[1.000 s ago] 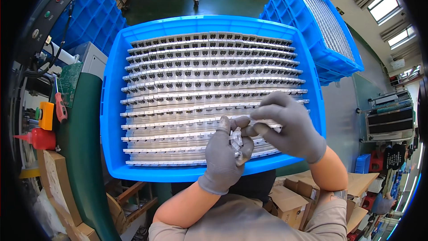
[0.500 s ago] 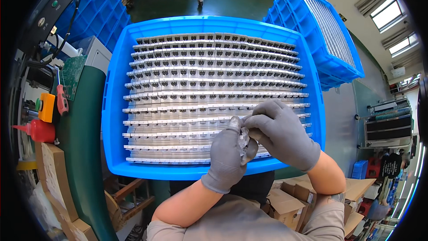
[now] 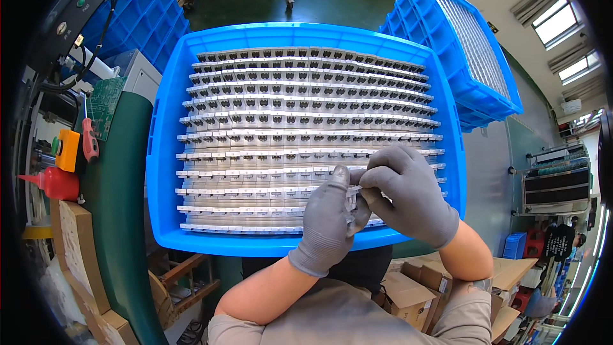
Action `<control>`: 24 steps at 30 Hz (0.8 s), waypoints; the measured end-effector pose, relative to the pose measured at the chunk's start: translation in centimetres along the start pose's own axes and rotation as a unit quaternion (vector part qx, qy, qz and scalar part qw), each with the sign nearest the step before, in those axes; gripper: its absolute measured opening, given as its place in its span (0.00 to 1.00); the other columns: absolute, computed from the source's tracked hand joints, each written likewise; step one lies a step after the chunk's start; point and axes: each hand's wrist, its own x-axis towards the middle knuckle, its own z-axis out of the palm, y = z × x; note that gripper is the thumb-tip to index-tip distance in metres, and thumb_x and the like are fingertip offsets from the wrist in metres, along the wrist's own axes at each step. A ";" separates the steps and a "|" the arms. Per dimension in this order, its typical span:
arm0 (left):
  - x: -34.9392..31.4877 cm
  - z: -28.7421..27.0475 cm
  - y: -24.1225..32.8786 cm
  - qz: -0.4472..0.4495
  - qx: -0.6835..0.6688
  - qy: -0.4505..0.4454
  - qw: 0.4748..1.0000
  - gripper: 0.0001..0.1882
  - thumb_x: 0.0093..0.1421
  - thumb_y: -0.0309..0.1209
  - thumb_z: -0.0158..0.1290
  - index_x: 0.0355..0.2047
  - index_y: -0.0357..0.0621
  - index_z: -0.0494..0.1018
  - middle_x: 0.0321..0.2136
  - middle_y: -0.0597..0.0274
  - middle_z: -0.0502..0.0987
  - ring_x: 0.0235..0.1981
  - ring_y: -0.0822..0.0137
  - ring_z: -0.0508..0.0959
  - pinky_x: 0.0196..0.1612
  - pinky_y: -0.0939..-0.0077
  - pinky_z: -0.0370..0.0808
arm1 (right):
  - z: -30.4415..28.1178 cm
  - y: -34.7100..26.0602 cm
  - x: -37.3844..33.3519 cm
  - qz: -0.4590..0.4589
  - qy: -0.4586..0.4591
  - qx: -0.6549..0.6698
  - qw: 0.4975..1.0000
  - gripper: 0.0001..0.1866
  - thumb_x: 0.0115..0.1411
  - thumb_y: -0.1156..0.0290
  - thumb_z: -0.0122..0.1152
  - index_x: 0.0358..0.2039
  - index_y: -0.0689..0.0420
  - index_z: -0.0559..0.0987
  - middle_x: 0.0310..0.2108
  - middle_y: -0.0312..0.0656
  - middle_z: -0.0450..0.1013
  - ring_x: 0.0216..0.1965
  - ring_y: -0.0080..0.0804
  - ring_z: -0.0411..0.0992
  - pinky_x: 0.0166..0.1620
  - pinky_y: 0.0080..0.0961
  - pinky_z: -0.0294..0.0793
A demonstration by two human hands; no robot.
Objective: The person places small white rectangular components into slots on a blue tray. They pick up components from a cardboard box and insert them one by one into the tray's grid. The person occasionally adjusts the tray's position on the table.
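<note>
Both my hands wear grey gloves and meet above the near right part of a blue crate. My left hand is closed around a small bunch of clear plastic pieces, which show between thumb and fingers. Beside its thumb tip, my right hand is closed in a pinch. What lies between the right fingertips is hidden. Below the hands, the crate holds several rows of white and grey modules, standing close together. Dark fittings show on the tops of the farther rows.
At the left, a green-topped bench bears a red-handled screwdriver, an orange button box, a red squeeze bottle and a green circuit board. Another filled blue crate stands far right. Cardboard boxes sit near my right elbow.
My right fingers have shifted slightly toward the right and down, away from the left thumb tip. The left hand still grips the clear pieces. The crate and its rows look the same.
</note>
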 end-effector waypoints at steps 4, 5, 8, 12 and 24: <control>0.1 -0.2 -0.5 -0.001 -0.006 -0.009 1.000 0.22 0.76 0.46 0.37 0.41 0.42 0.73 0.22 0.71 0.70 0.18 0.82 0.65 0.20 0.86 0.61 | 0.1 -0.3 -0.1 -0.005 0.010 -0.012 1.000 0.10 0.52 0.72 0.67 0.35 0.54 0.77 0.38 0.42 0.73 0.40 0.44 0.72 0.42 0.40 0.73; 0.1 -0.2 -0.6 -0.001 -0.003 -0.008 1.000 0.22 0.76 0.46 0.38 0.40 0.42 0.73 0.22 0.71 0.70 0.18 0.82 0.65 0.20 0.86 0.61 | 0.0 -0.3 -0.3 -0.006 0.017 -0.006 1.000 0.11 0.52 0.72 0.68 0.35 0.55 0.76 0.38 0.42 0.73 0.40 0.44 0.72 0.41 0.40 0.73; 0.1 -0.5 -0.5 -0.019 -0.019 -0.003 1.000 0.21 0.76 0.47 0.38 0.39 0.44 0.72 0.23 0.71 0.70 0.18 0.82 0.65 0.19 0.85 0.61 | 1.3 -0.7 0.0 -0.010 0.075 0.065 0.995 0.12 0.51 0.77 0.68 0.36 0.54 0.76 0.36 0.41 0.72 0.37 0.43 0.72 0.41 0.36 0.73; 0.5 -0.3 -0.7 -0.021 -0.034 0.036 0.999 0.23 0.76 0.48 0.37 0.38 0.44 0.72 0.22 0.66 0.72 0.17 0.79 0.66 0.17 0.83 0.62 | 2.1 -0.9 0.6 -0.004 0.102 0.092 0.990 0.07 0.59 0.78 0.63 0.37 0.57 0.75 0.38 0.44 0.75 0.37 0.40 0.75 0.40 0.35 0.75; 0.0 -0.4 -0.4 -0.009 -0.022 0.027 0.999 0.26 0.75 0.51 0.37 0.38 0.39 0.70 0.29 0.54 0.77 0.18 0.75 0.69 0.18 0.84 0.64 | -0.2 10.3 -1.4 0.147 0.011 -0.011 0.989 0.04 0.59 0.76 0.64 0.35 0.60 0.78 0.34 0.46 0.76 0.37 0.45 0.77 0.42 0.36 0.77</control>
